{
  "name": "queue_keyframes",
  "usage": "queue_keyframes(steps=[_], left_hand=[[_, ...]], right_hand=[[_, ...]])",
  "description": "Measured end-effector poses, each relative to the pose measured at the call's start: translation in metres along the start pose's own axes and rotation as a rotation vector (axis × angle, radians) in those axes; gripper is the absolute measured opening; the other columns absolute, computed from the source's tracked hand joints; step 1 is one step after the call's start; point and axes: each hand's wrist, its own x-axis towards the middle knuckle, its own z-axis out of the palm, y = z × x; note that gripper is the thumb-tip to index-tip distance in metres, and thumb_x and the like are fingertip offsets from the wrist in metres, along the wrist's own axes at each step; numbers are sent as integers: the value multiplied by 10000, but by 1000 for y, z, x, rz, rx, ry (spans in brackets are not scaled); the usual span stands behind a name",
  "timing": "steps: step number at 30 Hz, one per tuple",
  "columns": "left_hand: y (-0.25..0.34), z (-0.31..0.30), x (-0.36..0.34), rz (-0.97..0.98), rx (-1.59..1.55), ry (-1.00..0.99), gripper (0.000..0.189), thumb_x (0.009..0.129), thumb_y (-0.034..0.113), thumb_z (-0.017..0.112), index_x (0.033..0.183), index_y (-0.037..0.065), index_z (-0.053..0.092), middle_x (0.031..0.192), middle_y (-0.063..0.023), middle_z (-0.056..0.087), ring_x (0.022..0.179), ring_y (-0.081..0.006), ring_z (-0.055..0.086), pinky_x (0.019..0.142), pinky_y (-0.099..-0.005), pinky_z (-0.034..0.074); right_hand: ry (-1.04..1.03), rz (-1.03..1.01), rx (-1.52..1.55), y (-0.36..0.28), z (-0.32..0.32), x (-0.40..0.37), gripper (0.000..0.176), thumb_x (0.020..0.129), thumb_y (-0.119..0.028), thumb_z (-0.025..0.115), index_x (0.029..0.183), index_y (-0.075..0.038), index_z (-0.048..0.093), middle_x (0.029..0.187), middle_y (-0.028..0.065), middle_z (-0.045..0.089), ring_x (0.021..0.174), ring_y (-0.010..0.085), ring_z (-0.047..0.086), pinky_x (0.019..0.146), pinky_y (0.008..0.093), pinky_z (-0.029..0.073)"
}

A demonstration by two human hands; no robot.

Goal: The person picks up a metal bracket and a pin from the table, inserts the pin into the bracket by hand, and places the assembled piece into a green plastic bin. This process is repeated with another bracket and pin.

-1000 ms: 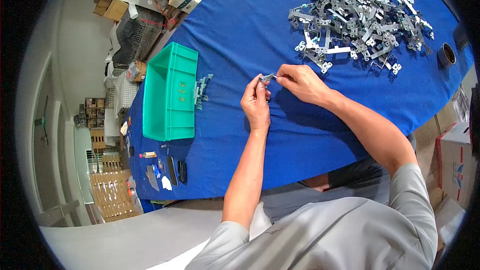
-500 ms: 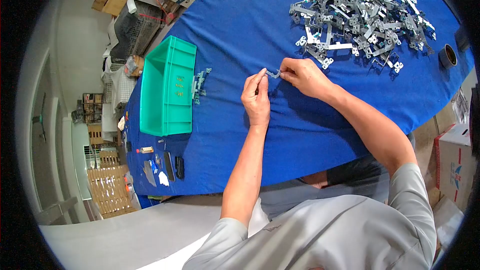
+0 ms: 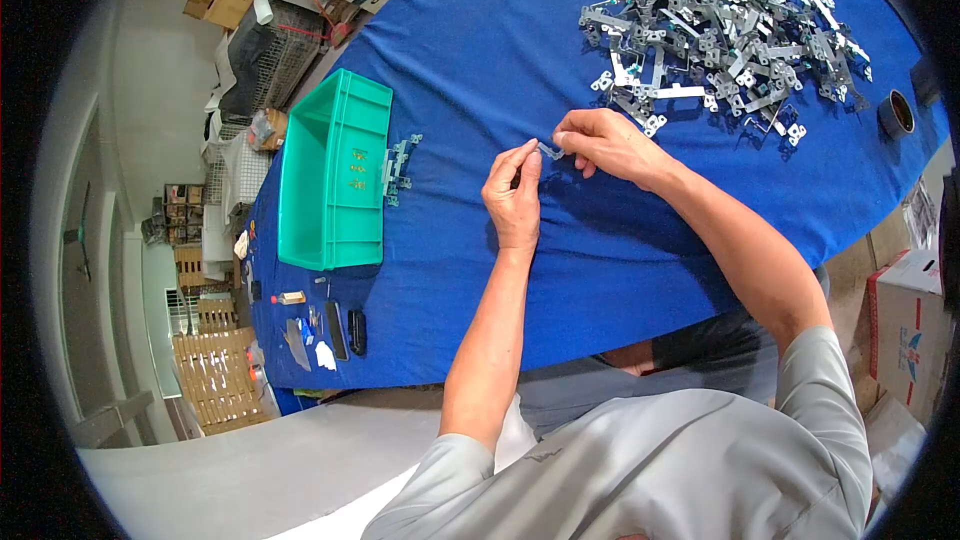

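Observation:
My left hand (image 3: 514,196) pinches one end of a small metal bracket (image 3: 550,151) above the blue cloth. At the bracket's other end is my right hand (image 3: 610,146), its thumb and forefinger closed on it. Part of the bracket is hidden by the fingers. Farther off to the right lies a large heap of similar metal brackets (image 3: 715,30). A few more brackets (image 3: 395,172) rest together on the cloth beside the green bin, left of my left hand.
The green plastic bin (image 3: 363,225) stands on the left of the blue-covered table (image 3: 450,310). Near the left edge lie a small bottle (image 3: 289,298), a black case (image 3: 357,332) and other small items. A dark round container (image 3: 896,114) stands at the right.
My right hand has shifted slightly left, closer to my left hand, and its lower fingers have loosened a little. The bracket stays between both hands.

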Motion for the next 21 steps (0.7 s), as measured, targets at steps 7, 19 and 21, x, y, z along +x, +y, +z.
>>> queue_keyframes(steps=[7,19,21], left_hand=[[7,1,1,77,47,-75,201,941,21,692,1124,18,776,1016,-98,746,872,-149,681,800,-272,545],[-1,4,-2,-299,-229,59,231,1037,71,604,1235,-14,687,987,-93,758,649,-70,625,537,-211,517],[-1,3,-2,-303,-234,65,229,1037,70,603,1232,-16,685,984,-93,757,647,-72,624,539,-211,520]], right_hand=[[-35,86,-27,3,-5,2,215,1007,-202,597,1026,4,653,761,19,604,659,88,566,570,274,493],[79,-199,-71,13,3,5,218,1016,-205,613,995,5,668,789,12,639,700,83,568,620,282,480],[65,-221,-92,17,5,7,232,980,-211,638,982,17,686,778,96,678,716,169,647,650,354,503]])
